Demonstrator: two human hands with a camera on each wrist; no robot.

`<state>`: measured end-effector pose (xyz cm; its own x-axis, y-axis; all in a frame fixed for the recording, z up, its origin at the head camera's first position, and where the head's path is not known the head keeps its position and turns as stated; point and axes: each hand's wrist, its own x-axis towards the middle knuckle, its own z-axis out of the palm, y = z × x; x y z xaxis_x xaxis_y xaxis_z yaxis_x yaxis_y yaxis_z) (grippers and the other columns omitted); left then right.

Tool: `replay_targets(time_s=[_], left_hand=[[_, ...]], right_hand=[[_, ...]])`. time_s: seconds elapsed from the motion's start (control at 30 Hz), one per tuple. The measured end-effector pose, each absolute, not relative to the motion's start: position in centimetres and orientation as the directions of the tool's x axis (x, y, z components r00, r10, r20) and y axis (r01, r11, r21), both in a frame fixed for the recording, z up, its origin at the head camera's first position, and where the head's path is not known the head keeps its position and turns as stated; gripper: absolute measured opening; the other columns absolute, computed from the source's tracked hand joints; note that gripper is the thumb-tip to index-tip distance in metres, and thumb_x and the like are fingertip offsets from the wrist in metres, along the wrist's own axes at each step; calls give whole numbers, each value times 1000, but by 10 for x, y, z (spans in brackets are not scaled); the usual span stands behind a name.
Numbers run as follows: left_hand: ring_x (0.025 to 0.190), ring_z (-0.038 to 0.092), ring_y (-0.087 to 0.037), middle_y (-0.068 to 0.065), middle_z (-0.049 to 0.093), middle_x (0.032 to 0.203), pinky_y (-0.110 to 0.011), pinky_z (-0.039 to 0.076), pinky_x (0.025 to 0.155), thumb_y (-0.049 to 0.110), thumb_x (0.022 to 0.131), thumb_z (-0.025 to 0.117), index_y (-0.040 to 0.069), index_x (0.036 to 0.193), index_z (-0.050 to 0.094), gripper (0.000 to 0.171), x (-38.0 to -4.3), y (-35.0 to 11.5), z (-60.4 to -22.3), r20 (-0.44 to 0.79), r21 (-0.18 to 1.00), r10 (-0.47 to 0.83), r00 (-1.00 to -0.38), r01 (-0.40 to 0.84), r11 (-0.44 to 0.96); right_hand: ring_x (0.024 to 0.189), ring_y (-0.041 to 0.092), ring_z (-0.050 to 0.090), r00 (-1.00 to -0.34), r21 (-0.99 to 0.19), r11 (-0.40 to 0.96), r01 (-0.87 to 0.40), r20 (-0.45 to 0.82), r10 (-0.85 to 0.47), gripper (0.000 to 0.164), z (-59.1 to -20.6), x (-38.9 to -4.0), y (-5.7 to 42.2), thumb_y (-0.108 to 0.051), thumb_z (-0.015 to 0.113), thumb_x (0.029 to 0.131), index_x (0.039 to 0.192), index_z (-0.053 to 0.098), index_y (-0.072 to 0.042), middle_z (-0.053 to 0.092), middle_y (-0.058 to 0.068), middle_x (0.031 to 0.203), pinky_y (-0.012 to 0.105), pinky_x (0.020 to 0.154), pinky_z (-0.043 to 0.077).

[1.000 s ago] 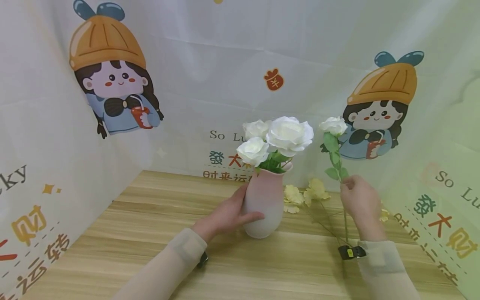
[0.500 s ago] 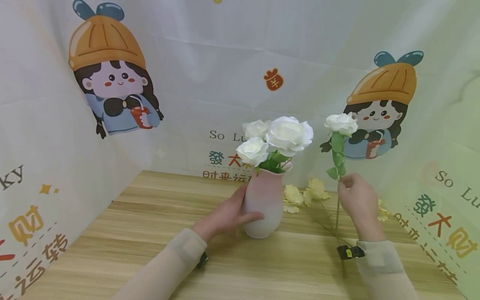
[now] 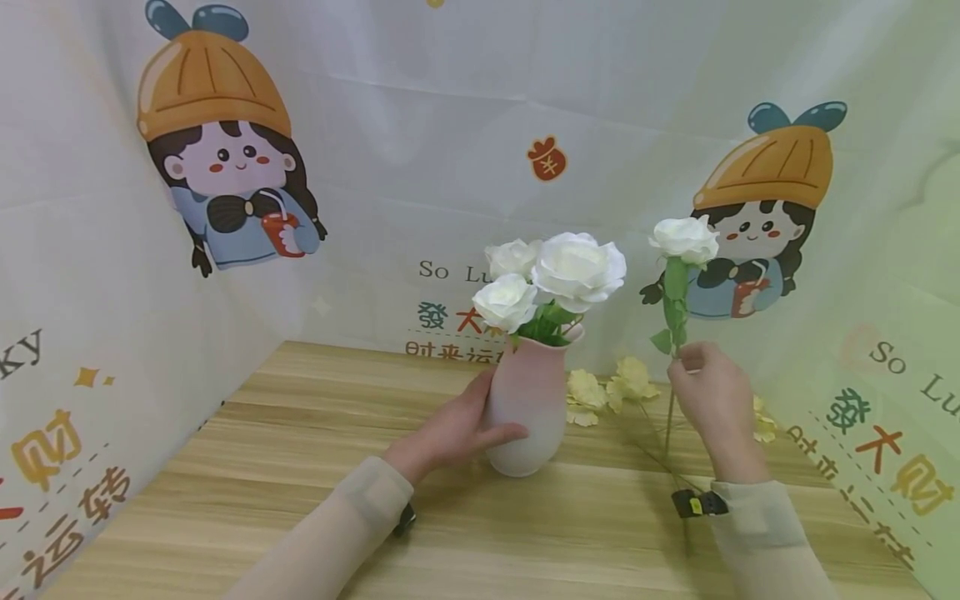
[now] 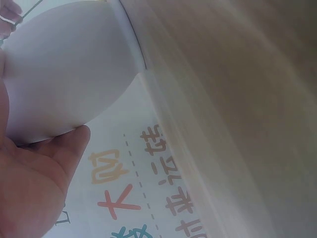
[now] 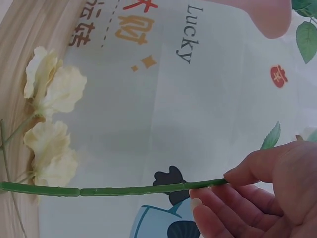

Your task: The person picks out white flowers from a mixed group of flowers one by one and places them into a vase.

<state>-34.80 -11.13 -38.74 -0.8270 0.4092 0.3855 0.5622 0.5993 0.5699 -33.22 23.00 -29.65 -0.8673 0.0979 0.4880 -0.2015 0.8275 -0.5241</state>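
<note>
A pink-and-white vase (image 3: 528, 408) stands on the table with several white roses (image 3: 579, 271) in its mouth. My left hand (image 3: 457, 425) grips the vase's left side, thumb across the front; the left wrist view has the fingers curved round its pale body (image 4: 69, 64). To the right of the vase, my right hand (image 3: 716, 400) pinches the stem of a single white rose (image 3: 684, 242), held upright with its bloom above the hand. In the right wrist view the green stem (image 5: 129, 190) runs between thumb and fingertips.
Yellow flowers (image 3: 632, 382) on thin stems lie on the wooden table (image 3: 315, 467), behind and beside my right hand. A printed cloth (image 3: 420, 167) hangs along the back and both sides of the table. A black strap device (image 3: 699, 503) sits at my right wrist.
My right hand has shifted slightly left and up with the rose, whose bloom moved a little right and now stands straighter. My left hand and the vase have stayed put.
</note>
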Motion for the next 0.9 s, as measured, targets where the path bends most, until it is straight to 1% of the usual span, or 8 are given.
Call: replay_targets(time_s=[0.2,0.4,0.53,0.7,0.9], left_hand=[[115,50,-17,-7,44,140,-41,46,98,70,81,67,12,154,17,106,-349,-111,-389,382,571,409,-829,560,601],[115,51,-18,-9,44,140,-43,47,97,71,81,66,12,155,16,107,-350,-111,-389,380,574,411,-829,559,598],[114,52,-18,-8,46,139,-43,47,96,72,80,66,11,154,18,107,-351,-112,-389,378,574,408,-831,556,601],[113,52,-17,-8,46,138,-42,48,95,72,80,65,11,154,19,106,-352,-111,-390,385,566,406,-829,560,606],[113,52,-17,-8,46,138,-42,48,96,70,80,67,11,154,19,106,-352,-111,-390,402,564,406,-821,571,597]], right_hand=[[89,33,61,-843,-537,804,-254,531,89,33,-292,-330,221,-21,51,98,120,61,1,65,19,110,45,64,51],[87,32,62,-825,-543,792,-279,558,92,31,-287,-329,211,-19,52,98,119,62,1,66,18,108,47,67,51],[90,32,62,-826,-557,781,-282,555,97,30,-283,-328,205,-20,53,99,120,61,0,66,17,110,49,71,52],[96,33,61,-831,-576,764,-290,548,97,31,-278,-326,197,-22,52,99,121,61,-1,65,16,111,50,72,53],[94,31,62,-821,-583,754,-302,561,105,28,-272,-326,187,-20,54,98,117,63,-2,66,15,110,49,71,54]])
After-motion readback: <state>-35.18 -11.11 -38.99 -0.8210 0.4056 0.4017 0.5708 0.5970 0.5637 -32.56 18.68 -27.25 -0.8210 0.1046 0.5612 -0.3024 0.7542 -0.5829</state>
